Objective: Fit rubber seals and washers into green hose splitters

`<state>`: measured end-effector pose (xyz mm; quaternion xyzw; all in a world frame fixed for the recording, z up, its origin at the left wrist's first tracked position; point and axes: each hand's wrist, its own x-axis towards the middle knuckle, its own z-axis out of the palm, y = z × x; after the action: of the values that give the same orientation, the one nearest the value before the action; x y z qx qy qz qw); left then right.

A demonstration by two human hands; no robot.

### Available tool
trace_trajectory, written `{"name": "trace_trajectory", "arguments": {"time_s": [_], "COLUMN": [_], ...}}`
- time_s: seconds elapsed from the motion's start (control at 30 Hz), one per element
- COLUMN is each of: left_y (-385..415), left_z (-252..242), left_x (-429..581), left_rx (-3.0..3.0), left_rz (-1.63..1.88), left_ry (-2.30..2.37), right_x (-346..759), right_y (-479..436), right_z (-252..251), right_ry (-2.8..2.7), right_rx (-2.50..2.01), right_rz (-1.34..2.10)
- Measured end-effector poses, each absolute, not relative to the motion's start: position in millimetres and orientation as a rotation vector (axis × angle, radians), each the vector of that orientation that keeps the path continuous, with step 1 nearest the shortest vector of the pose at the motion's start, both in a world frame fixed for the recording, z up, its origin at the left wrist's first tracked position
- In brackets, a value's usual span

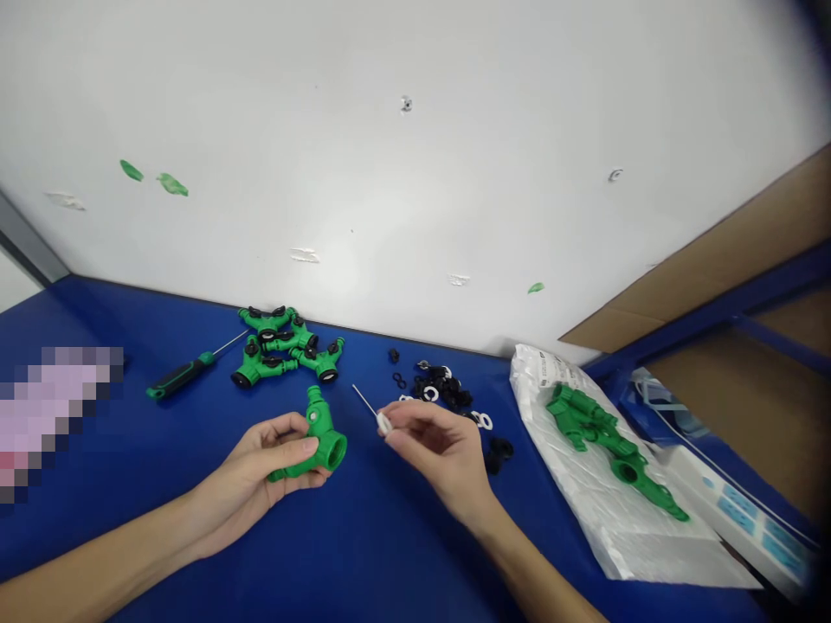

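You're seeing a lane of blue bench top (402, 536) running between your left hand (253, 467), wrapped around the green Y-fitting (321, 450), and your right hand (434, 441), but the thin pin (363, 400) is poking into it! Straight ahead, the green hose splitters (266, 322) are standing in your way, black washers (441, 385) are crowding your right hand, and the plastic bag (571, 510) is walling off the right.
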<state>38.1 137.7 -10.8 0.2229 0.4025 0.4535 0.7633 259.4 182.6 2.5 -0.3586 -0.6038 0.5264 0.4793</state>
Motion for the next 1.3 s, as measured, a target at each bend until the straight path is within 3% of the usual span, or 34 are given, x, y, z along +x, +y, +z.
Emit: {"name": "trace_trajectory", "arguments": {"time_s": [0.2,0.53,0.83,1.07,1.3], "left_y": [134.6,129.8,126.9,122.9,121.9], "left_z": [-11.6,-8.0,-10.9,-8.1,-11.8], "left_x": [43.1,45.6,46.9,47.0,45.6], "left_rx": [0.427,0.422,0.443,0.481,0.666], "left_rz": [1.046,1.007,0.97,0.958,0.984], "left_ry": [0.793,0.811,0.782,0.738,0.749], "right_x": [230.4,232.6,228.8,223.0,216.6], "right_y": [174.2,169.3,171.3,169.2,168.8], "right_z": [15.1,10.5,4.9,-1.6,-2.6], "right_ry": [-1.935,-2.105,-1.974,-1.604,-1.447], "right_rx": [-0.561,-0.541,-0.578,-0.599,-0.741], "right_rz": [0.779,0.634,0.895,1.523,1.811]}}
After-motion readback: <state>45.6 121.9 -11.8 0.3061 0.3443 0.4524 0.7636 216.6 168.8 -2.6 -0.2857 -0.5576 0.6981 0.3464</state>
